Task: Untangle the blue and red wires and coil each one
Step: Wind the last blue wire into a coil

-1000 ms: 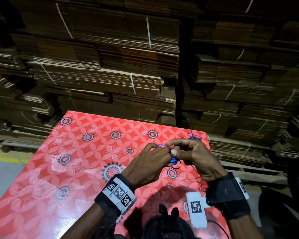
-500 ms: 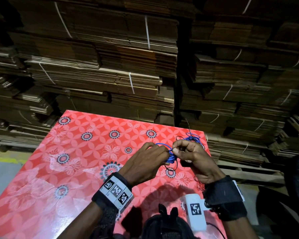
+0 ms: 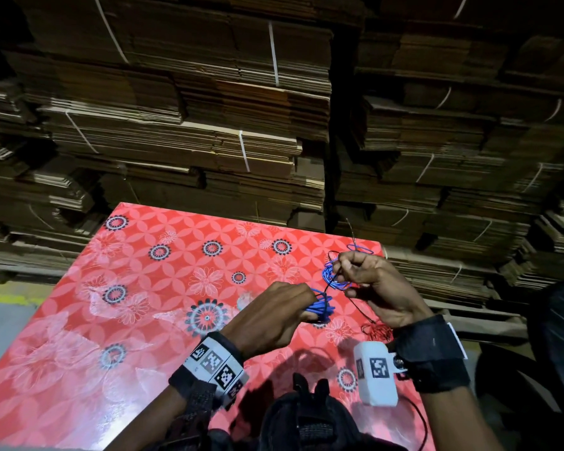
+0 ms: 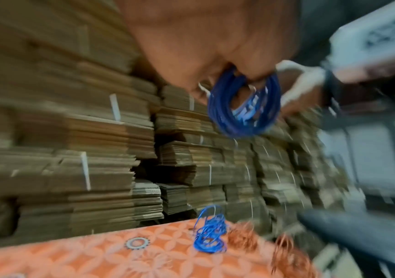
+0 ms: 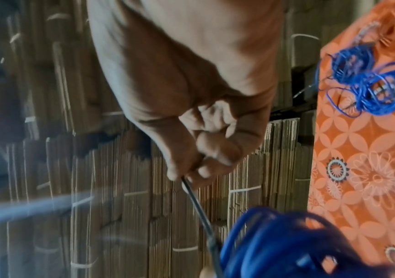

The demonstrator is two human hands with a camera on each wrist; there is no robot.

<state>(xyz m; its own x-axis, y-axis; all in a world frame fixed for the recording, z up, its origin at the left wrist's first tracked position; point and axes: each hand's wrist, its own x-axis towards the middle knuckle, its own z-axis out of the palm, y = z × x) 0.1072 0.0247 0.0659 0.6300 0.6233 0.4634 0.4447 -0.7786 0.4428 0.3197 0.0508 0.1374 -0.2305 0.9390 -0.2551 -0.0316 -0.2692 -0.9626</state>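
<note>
Left hand (image 3: 274, 315), low in the middle of the head view, grips the blue wire (image 3: 319, 309) coil while the right hand (image 3: 368, 281) pinches a strand, and a hard pull could tighten the tangle.

Blue wire (image 3: 319, 309); red wire (image 3: 376, 331) near the desk's right edge. Desk (image 3: 144, 288): red cloth patterned with white petals and black-and-white rosettes. Brown cardboard stacks (image 3: 209, 125), white straps.

Blue wire (image 3: 319, 305) — part wound into a tight coil, gripped above the table; the remainder a loose tangle (image 3: 334, 275) beyond it. Red wire (image 3: 376, 330) — thin, bunched loosely on the cloth at the right edge.
</note>
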